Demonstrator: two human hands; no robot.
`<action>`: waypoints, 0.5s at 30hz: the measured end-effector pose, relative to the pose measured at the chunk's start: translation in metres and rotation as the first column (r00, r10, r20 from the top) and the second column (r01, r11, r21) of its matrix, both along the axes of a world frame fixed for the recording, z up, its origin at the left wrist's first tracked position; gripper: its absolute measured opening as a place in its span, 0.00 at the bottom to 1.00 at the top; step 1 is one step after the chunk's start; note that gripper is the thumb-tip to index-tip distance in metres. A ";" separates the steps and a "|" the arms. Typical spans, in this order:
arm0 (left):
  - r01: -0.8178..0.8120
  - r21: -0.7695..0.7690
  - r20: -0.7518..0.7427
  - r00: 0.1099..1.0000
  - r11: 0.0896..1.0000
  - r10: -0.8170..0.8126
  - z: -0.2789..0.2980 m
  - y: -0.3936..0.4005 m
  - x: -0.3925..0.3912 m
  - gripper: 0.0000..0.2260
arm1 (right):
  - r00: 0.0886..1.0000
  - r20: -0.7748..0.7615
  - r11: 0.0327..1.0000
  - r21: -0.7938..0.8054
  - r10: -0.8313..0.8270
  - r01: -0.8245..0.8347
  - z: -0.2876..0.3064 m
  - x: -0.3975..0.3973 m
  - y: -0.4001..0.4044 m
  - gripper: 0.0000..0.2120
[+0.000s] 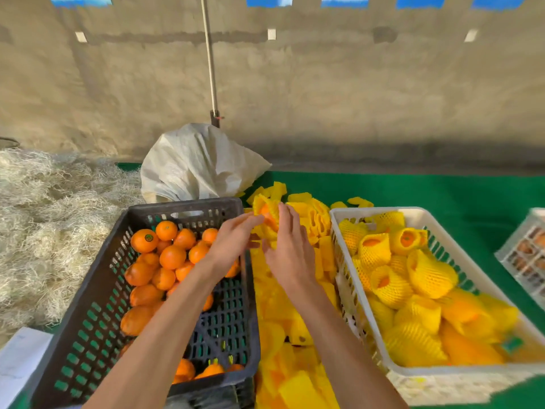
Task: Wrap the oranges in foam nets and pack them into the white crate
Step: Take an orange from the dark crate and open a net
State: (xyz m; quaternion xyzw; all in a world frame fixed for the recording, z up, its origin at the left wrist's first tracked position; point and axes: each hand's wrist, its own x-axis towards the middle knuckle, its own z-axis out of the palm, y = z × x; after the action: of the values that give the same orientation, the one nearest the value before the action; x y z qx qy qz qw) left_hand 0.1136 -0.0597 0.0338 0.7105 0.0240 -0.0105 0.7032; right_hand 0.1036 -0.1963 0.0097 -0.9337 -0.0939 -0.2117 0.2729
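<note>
We gripped one orange (half-netted) in a foam net with left hand and right hand.

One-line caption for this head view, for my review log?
Both hands, left hand and right hand, work a foam net over an orange between the dark crate and the white crate.

Two hands work at frame centre: left hand, right hand. Three crates show: one dark plastic crate, one white plastic crate, one pale crate at right edge. One white woven sack.
</note>
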 end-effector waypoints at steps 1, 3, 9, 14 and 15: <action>0.037 0.016 0.000 0.999 0.999 -0.037 0.002 -0.017 0.002 0.23 | 0.998 0.007 0.998 0.017 -0.061 0.061 0.003 0.002 -0.021 0.42; 0.122 0.029 0.001 0.993 0.992 -0.122 0.005 -0.053 0.005 0.23 | 0.986 0.003 0.985 0.043 -0.166 0.166 0.007 0.004 -0.063 0.40; 0.325 0.035 0.013 0.945 0.945 -0.326 0.007 -0.163 0.007 0.18 | 0.899 0.007 0.899 0.012 -0.437 0.437 0.010 -0.001 -0.158 0.39; 0.484 0.089 0.008 0.873 0.870 -0.487 0.005 -0.228 0.014 0.21 | 0.785 0.044 0.785 -0.023 -0.618 0.619 0.005 -0.009 -0.201 0.36; 0.493 0.126 0.016 0.867 0.861 -0.499 0.003 -0.235 0.015 0.22 | 0.772 0.041 0.771 -0.031 -0.634 0.636 0.004 -0.010 -0.206 0.35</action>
State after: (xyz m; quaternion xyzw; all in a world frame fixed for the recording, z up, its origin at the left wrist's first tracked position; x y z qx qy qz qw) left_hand 0.1284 -0.2946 0.0368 0.7331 -0.1759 -0.1722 0.6341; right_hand 0.0934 -0.4022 0.0134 -0.9133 0.2182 -0.3025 0.1637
